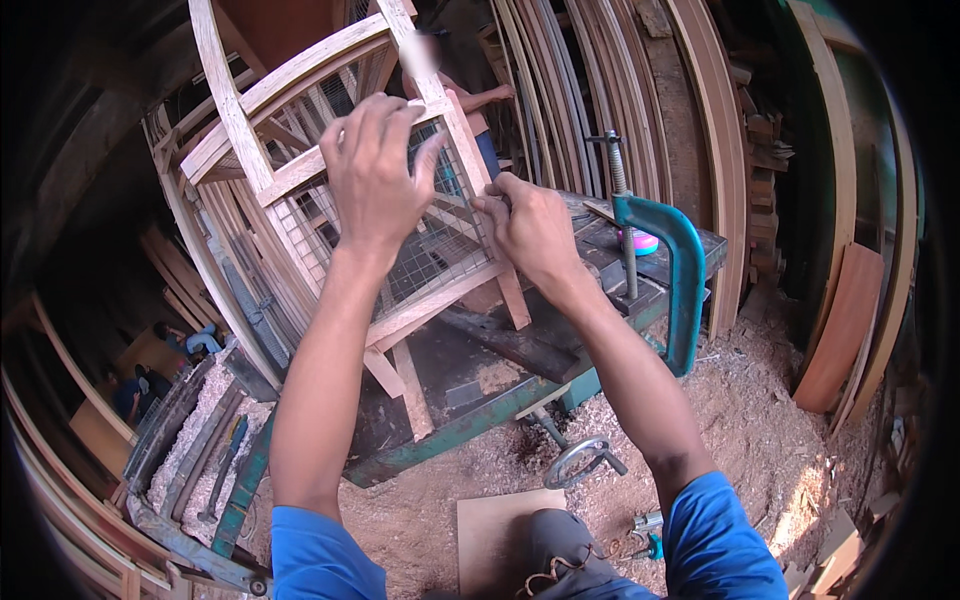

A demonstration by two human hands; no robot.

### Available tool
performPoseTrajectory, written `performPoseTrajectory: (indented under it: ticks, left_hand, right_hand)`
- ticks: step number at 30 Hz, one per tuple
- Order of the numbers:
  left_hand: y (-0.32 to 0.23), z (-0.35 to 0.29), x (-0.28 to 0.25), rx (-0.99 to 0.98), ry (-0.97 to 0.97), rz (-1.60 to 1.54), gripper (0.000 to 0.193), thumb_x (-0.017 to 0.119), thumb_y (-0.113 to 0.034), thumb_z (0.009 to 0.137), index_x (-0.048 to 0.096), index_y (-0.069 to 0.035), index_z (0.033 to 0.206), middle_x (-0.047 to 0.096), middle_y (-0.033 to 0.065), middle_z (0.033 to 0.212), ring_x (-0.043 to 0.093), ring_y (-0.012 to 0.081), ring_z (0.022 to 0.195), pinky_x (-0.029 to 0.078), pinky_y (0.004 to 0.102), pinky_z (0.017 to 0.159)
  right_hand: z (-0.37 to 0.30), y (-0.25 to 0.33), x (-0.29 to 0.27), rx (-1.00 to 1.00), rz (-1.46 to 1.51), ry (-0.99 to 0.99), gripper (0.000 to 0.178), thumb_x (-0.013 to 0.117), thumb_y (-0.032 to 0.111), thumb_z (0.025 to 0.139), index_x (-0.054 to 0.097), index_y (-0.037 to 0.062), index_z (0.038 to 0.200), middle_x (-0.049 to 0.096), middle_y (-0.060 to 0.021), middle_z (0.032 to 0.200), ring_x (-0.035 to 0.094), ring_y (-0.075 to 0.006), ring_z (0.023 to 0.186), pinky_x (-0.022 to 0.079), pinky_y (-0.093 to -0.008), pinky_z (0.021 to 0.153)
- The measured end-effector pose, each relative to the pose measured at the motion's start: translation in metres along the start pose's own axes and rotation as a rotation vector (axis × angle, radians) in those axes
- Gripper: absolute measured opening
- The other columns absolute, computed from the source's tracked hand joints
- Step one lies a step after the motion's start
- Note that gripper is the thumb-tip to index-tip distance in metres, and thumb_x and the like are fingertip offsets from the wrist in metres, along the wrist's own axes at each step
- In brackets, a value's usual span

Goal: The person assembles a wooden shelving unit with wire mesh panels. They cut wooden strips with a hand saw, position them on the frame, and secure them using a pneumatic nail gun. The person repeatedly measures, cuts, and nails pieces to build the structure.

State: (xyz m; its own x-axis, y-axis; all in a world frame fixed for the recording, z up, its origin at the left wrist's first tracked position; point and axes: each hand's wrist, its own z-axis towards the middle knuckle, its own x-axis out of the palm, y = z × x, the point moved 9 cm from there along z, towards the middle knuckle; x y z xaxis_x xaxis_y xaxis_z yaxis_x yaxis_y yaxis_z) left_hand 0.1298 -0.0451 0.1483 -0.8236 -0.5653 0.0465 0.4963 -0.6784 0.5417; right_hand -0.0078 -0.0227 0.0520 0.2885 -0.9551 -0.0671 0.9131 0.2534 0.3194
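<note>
A pale wooden frame [440,303] with wire mesh [312,232] on its sides stands tilted on the dark workbench [405,452]. In front of its upper rail, my left hand [375,175] is raised, thumb and fingers apart and holding nothing. My right hand [535,230] is closed at the right-hand wooden upright [462,140], its fingertips against the edge and mesh. Whatever lies between those fingers is hidden.
A teal C-clamp [685,290] stands at the bench's right end, beside a pink round object [640,242]. Tall boards [590,100] lean behind. A handwheel [583,462] juts out below. Wood shavings [730,420] cover the floor. Another person [475,100] is partly visible behind the frame.
</note>
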Motion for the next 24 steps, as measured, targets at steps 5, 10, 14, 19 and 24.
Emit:
performPoseTrajectory:
  ticks: [5, 10, 14, 19, 24]
  left_hand:
    - [0.03, 0.036, 0.043, -0.285, 0.444, -0.092, 0.063, 0.079, -0.05, 0.077, 0.064, -0.004, 0.117, 0.07, 0.0175, 0.114, 0.067, 0.0372, 0.107, 0.05, 0.0468, 0.095]
    - [0.04, 0.032, 0.062, -0.446, 0.802, 0.006, 0.091, 0.076, -0.067, 0.07, 0.06, 0.0, 0.129, 0.071, 0.0255, 0.11, 0.068, 0.0384, 0.108, 0.052, 0.0465, 0.096]
    - [0.035, 0.03, 0.074, -0.342, 0.923, 0.039, 0.091, 0.071, -0.073, 0.07, 0.063, -0.006, 0.13, 0.071, 0.0215, 0.114, 0.067, 0.0361, 0.112, 0.051, 0.0477, 0.097]
    - [0.032, 0.029, 0.071, -0.281, 0.752, 0.112, 0.084, 0.07, -0.075, 0.07, 0.069, -0.007, 0.12, 0.074, 0.0176, 0.104, 0.071, 0.032, 0.102, 0.054, 0.0487, 0.088]
    - [0.032, 0.022, 0.077, -0.285, 0.86, 0.16, 0.089, 0.066, -0.073, 0.074, 0.062, -0.004, 0.13, 0.07, 0.0217, 0.117, 0.065, 0.0357, 0.116, 0.049, 0.0497, 0.1]
  right_hand:
    - [0.0, 0.001, -0.004, -0.018, 0.066, 0.018, 0.019, 0.065, 0.02, 0.091, 0.064, 0.0009, 0.09, 0.069, -0.0198, 0.084, 0.067, -0.0419, 0.081, 0.051, -0.0519, 0.07]
    - [0.002, 0.0, -0.002, -0.012, 0.058, 0.033, 0.02, 0.067, 0.021, 0.09, 0.064, 0.0005, 0.089, 0.068, -0.0202, 0.086, 0.067, -0.0418, 0.083, 0.051, -0.0516, 0.071]
    - [0.002, -0.003, -0.001, 0.009, 0.057, 0.026, 0.02, 0.067, 0.021, 0.09, 0.063, 0.0006, 0.089, 0.068, -0.0205, 0.085, 0.067, -0.0414, 0.084, 0.051, -0.0515, 0.072]
    - [0.002, -0.005, -0.001, -0.025, 0.104, -0.013, 0.023, 0.072, 0.022, 0.088, 0.069, -0.0003, 0.092, 0.07, -0.0208, 0.082, 0.069, -0.0398, 0.078, 0.053, -0.0453, 0.068]
    - [-0.005, -0.007, -0.013, 0.091, 0.037, 0.097, 0.028, 0.072, 0.022, 0.09, 0.071, 0.0002, 0.107, 0.072, -0.0184, 0.084, 0.071, -0.0332, 0.076, 0.054, -0.0397, 0.069]
